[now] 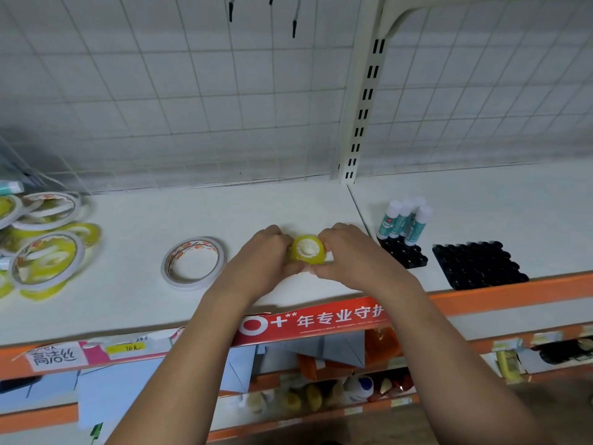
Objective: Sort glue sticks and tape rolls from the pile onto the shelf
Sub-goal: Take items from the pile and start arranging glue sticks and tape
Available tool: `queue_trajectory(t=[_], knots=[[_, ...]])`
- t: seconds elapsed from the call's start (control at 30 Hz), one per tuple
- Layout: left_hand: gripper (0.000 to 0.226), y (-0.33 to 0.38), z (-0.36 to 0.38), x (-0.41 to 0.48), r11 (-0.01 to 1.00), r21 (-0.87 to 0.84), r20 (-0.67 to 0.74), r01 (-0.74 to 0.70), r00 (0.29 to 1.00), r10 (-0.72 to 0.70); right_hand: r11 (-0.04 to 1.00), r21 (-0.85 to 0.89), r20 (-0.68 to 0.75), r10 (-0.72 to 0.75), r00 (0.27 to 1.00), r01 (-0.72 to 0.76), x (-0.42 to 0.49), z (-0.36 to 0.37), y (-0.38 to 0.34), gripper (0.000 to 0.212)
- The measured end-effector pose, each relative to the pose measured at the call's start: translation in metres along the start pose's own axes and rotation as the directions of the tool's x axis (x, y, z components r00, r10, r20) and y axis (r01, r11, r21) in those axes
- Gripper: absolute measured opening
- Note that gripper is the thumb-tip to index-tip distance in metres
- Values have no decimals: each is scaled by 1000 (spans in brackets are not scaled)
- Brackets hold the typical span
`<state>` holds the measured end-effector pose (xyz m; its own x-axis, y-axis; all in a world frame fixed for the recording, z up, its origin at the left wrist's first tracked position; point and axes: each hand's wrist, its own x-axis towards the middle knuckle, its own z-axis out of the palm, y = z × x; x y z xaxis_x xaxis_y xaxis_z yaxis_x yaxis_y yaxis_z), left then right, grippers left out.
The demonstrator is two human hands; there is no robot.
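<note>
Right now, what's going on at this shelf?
A person's left hand and right hand both pinch a small yellow tape roll at the white shelf. A larger white tape roll lies flat to its left, with a pile of tape rolls further left. To the right, glue sticks stand in a black tray, beside a second black tray.

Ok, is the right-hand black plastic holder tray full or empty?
Empty: every socket of the right black tray shows open. The white-capped glue sticks stand only in the left black tray.
</note>
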<state>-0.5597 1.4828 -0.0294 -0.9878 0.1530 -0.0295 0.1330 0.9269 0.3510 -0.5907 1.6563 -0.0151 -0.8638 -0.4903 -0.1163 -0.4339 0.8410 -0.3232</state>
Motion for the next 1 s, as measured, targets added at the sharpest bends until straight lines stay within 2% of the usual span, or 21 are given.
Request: queue_trajectory(t=[0.23, 0.43, 0.6, 0.7, 0.77, 0.83, 0.93, 1.0], knots=[[37, 7, 2, 4, 1000, 16, 30, 27, 999, -27, 1000, 18, -6, 5, 1000, -5, 4, -2, 2, 40], [38, 5, 2, 3, 995, -83, 46, 49, 998, -45, 994, 107, -2, -10, 1000, 10, 3, -3, 7, 43], [35, 6, 2, 5, 994, -78, 48, 72, 996, -69, 994, 112, 0, -5, 1000, 4, 4, -1, 7, 42], [37, 8, 2, 5, 992, -73, 39, 99, 995, -97, 994, 111, 17, 20, 1000, -21, 3, -1, 7, 49], [42, 8, 2, 2, 991, -28, 29, 128, 991, -127, 995, 84, 30, 47, 998, -49, 0, -1, 7, 65], [49, 5, 2, -4, 988, 42, 17, 147, 989, -148, 997, 50, -2, 53, 999, -53, -2, -3, 5, 74], [52, -5, -7, -22, 987, 95, -38, 130, 991, -127, 999, -5, -114, -43, 993, 42, -2, -9, -7, 66], [50, -14, -17, -39, 985, 114, -124, 130, 986, -116, 991, 8, -190, -133, 973, 137, 1, -12, -25, 57]])
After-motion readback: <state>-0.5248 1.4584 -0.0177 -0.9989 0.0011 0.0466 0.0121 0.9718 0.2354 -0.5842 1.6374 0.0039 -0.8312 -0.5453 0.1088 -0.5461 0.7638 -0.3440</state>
